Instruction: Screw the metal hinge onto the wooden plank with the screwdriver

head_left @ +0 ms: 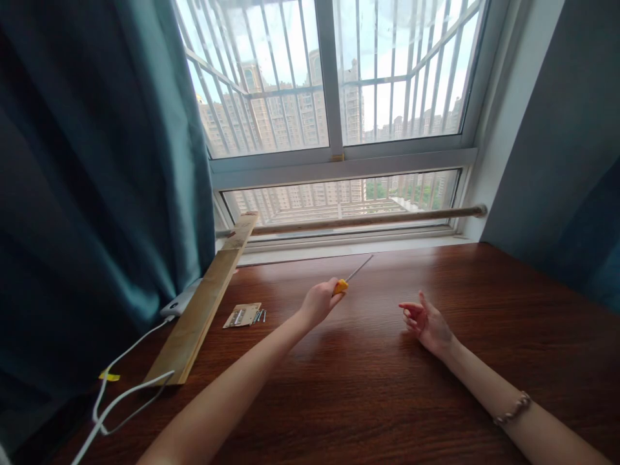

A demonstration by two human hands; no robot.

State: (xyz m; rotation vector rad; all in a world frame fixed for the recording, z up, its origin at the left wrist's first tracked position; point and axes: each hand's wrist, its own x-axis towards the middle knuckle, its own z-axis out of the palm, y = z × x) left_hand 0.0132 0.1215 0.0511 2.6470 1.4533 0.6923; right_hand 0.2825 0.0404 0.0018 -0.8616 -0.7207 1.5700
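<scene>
My left hand is closed around the yellow handle of a screwdriver. Its thin metal shaft points up and to the right, over the far part of the brown wooden tabletop. To the right, my right hand is held over the table with nothing in it, palm partly turned up, index finger and thumb apart and the other fingers curled. Left of my left hand lies a small piece of cardboard. Several screws lie at its right edge, and other small metal pieces seem to rest on it.
A long wooden board leans along the left side toward the window. Beside it are a white power strip and looping white cable. A dark blue curtain hangs left. A horizontal rail crosses before the window.
</scene>
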